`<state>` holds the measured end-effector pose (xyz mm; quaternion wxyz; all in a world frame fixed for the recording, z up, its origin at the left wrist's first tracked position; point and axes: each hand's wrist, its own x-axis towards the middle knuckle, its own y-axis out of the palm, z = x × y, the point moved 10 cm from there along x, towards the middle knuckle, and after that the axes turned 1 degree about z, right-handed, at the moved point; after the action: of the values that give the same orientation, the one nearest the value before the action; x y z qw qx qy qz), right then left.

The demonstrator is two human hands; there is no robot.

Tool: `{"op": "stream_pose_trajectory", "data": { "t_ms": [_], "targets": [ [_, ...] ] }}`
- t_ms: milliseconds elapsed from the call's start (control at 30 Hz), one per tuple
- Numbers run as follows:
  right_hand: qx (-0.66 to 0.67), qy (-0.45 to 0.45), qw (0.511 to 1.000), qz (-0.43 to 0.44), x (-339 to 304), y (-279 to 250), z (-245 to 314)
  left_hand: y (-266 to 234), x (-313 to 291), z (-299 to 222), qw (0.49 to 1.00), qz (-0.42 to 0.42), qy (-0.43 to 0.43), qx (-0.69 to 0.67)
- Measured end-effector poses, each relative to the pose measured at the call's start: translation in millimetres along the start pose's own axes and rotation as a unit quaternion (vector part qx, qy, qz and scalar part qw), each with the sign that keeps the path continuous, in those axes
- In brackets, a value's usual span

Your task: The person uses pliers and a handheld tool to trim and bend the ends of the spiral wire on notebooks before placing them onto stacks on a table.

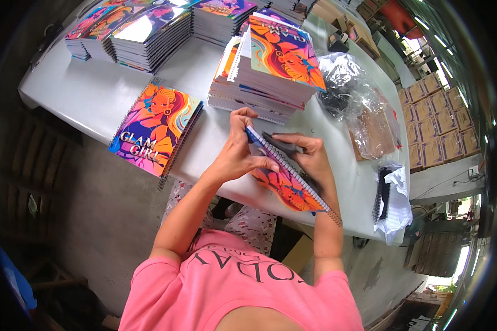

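My left hand [238, 149] grips a spiral notebook [290, 190] with a bright orange and purple illustrated cover, thumb pressed on the cover. The notebook is tilted, with its coil-bound spine turned up and to the right. A loose length of wire coil [333, 217] sticks out past its lower end, beside my right forearm. My right hand [310, 154] is closed around a dark hand tool [281, 144], whose tip is at the coil's upper end; its exact kind is partly hidden by my fingers. Left of my hands, a few similar notebooks [157, 128] lie stacked at the table edge.
An uneven pile of notebooks [268, 83] stands just beyond my hands on the white table [72, 91]. More stacks [152, 41] line the far left. A clear plastic bag [356, 94] and crumpled white paper [393, 201] lie at right. Cardboard boxes [439, 124] are piled beyond.
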<state>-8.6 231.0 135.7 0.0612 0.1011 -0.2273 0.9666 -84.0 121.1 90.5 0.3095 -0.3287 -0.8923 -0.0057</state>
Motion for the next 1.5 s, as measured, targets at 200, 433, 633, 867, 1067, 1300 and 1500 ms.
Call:
{"op": "stream_pose_trajectory", "data": {
  "t_ms": [200,433,633,867,1067,1300,1500],
  "targets": [
    [-0.034,0.050,0.996,0.061,19,14,-9,4,4,1,0.999,0.040,0.010,-0.018],
    [-0.035,0.034,0.998,0.032,26,15,3,2,0,-1,0.998,0.054,-0.012,0.006],
    [-0.324,0.101,0.898,-0.280,-60,-117,-37,-3,-12,23,0.957,-0.055,-0.183,-0.216],
    [-0.461,0.212,0.826,-0.245,-151,-94,-67,-36,-17,-12,0.949,-0.151,-0.185,-0.204],
    [-0.498,0.239,0.807,-0.209,-188,-29,-85,-29,-17,-57,0.989,-0.145,-0.026,-0.003],
    [-0.255,0.051,0.934,-0.243,-117,2,71,-26,-19,-82,0.983,-0.154,0.061,0.080],
    [-0.404,0.042,0.884,-0.233,-93,28,101,-21,-18,-91,0.981,-0.150,0.083,0.088]
  ]
}}
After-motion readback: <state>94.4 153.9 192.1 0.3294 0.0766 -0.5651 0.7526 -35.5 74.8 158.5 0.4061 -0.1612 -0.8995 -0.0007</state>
